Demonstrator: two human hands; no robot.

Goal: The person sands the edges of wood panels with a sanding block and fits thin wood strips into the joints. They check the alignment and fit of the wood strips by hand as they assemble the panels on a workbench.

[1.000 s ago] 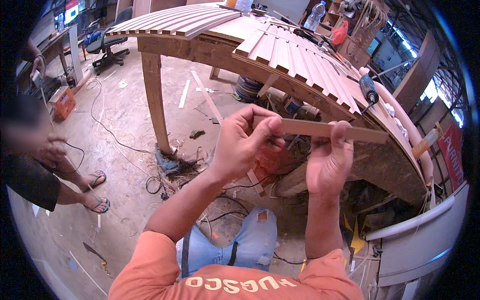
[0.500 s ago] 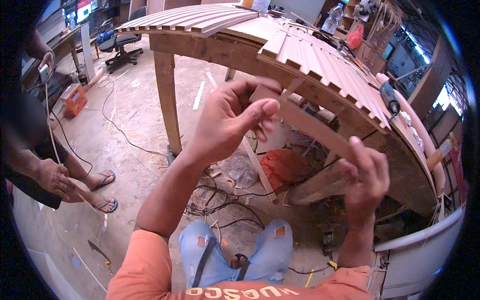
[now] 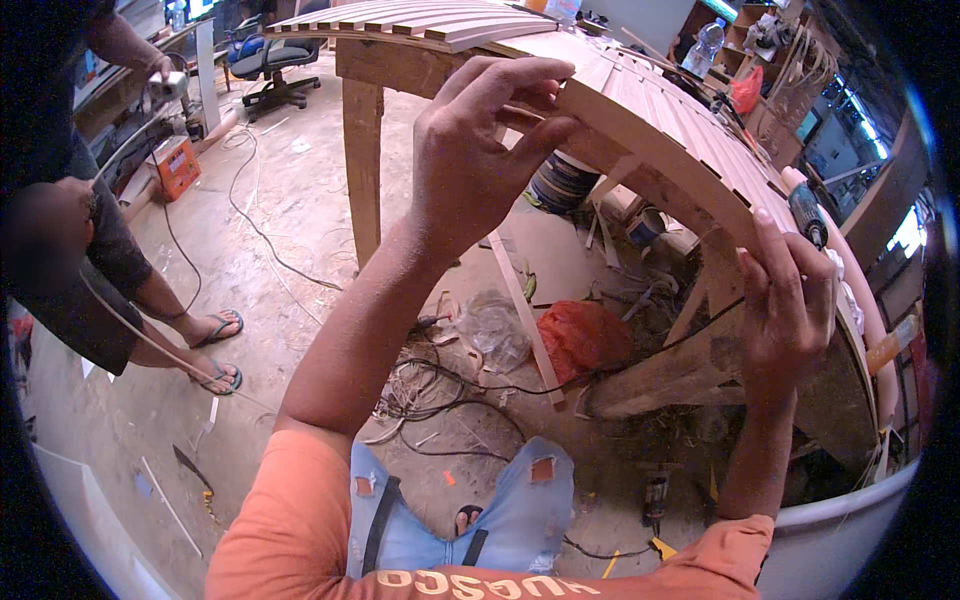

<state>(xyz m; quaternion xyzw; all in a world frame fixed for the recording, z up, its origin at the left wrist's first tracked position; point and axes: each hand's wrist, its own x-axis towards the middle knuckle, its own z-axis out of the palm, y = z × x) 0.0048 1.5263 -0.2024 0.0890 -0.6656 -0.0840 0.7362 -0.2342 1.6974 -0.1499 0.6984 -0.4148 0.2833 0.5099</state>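
A thin, flat wooden strip spans my two hands along the near edge of the workbench. It lies against the stepped ends of a slatted wooden panel on top. My left hand pinches the strip's left end between thumb and fingers. Farther right, my right hand grips the other end, with its fingertips pressed up near the panel's corner. Where the right fingers meet the strip is partly hidden.
Another slatted panel overhangs the bench's left end. A power tool lies at the right edge. Below are black cables, a red plastic bag and a bucket. At left another person holds a cord.
Both hands have moved up and outward with the strip, bringing it from in front of the bench to the panel's slat ends. The other person's hands have shifted along the cord.
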